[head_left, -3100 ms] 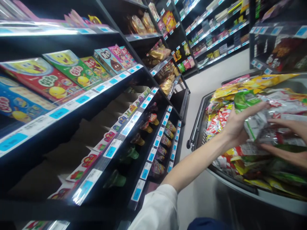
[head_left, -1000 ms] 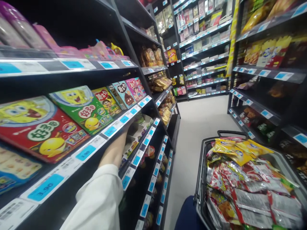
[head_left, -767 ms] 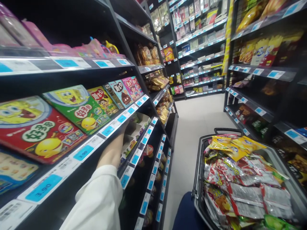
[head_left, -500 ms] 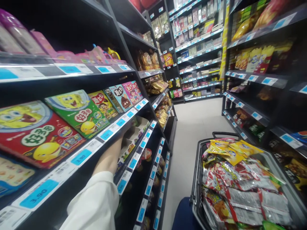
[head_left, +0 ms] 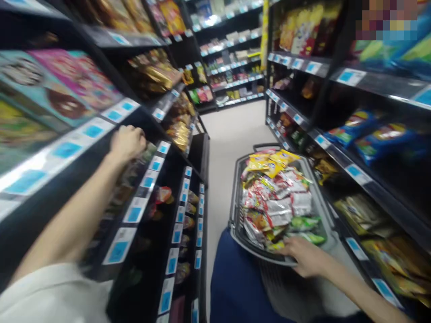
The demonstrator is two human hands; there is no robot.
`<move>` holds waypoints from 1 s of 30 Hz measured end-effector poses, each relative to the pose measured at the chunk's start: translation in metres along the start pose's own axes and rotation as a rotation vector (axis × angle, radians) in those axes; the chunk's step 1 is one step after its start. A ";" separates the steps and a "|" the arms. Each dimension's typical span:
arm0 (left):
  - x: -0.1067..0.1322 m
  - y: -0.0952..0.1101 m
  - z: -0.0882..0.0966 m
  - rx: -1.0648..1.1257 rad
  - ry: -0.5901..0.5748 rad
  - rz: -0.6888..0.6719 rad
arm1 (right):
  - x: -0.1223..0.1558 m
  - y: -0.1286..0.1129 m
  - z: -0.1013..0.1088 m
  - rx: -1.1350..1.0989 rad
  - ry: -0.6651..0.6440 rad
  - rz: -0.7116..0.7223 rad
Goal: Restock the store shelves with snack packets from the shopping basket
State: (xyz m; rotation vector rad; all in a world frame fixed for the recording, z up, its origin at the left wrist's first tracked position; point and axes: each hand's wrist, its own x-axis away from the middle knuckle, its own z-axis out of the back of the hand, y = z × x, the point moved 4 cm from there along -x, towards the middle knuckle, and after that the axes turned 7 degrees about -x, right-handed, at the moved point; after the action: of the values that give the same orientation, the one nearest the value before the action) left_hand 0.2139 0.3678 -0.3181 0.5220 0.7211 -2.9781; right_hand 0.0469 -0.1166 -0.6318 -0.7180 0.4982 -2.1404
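Note:
My left hand (head_left: 127, 141) reaches out to the left-hand shelf, level with its row of blue price tags (head_left: 92, 131). Its fingers are curled over the shelf edge, and whatever they hold is hidden and blurred. My right hand (head_left: 301, 258) is down at the near rim of a dark basket (head_left: 234, 211), fingers closed on the rim and touching the nearest packets. The basket is heaped with snack packets (head_left: 276, 197) in red, white, yellow and green. A white sleeve (head_left: 50, 296) covers my left upper arm.
Dark shelving lines both sides of a narrow aisle; boxed sweets (head_left: 67, 96) sit left and bagged snacks (head_left: 367, 130) right. The pale floor (head_left: 232, 130) runs ahead to more shelves at the far end. My blue-clad knee (head_left: 235, 278) is just before the basket.
The view has swung forward and down. My left hand has come out from under the shelf to its edge. My right hand, unseen a moment ago, now rests on the basket's near rim.

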 end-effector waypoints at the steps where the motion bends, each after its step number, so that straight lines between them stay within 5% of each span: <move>1: -0.002 0.015 -0.004 -0.061 -0.004 -0.005 | -0.001 0.001 0.002 0.000 -0.018 0.016; 5: 0.015 0.110 0.004 -0.120 -0.007 -0.263 | -0.004 0.000 0.009 0.030 -0.027 0.063; 11: 0.076 0.333 0.018 0.299 -0.086 -0.918 | -0.009 0.003 0.009 0.011 -0.055 0.105; 14: 0.111 0.430 0.002 0.464 -0.133 -1.004 | -0.015 0.004 0.007 0.039 -0.066 0.149; 16: 0.133 0.474 -0.014 0.520 -0.117 -0.985 | -0.018 0.003 0.003 0.077 -0.074 0.181; 20: 0.162 0.503 -0.044 0.636 -0.040 -0.893 | -0.026 -0.003 -0.005 0.115 -0.106 0.249; 30: 0.157 0.481 -0.069 1.077 -0.070 -0.675 | -0.019 -0.002 -0.003 -0.173 -0.044 0.223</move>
State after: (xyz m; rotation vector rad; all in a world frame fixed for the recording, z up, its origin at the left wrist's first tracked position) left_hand 0.1404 -0.0230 -0.6384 0.1625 -1.0145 -3.7515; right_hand 0.0531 -0.0998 -0.6390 -0.7652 0.7128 -1.8865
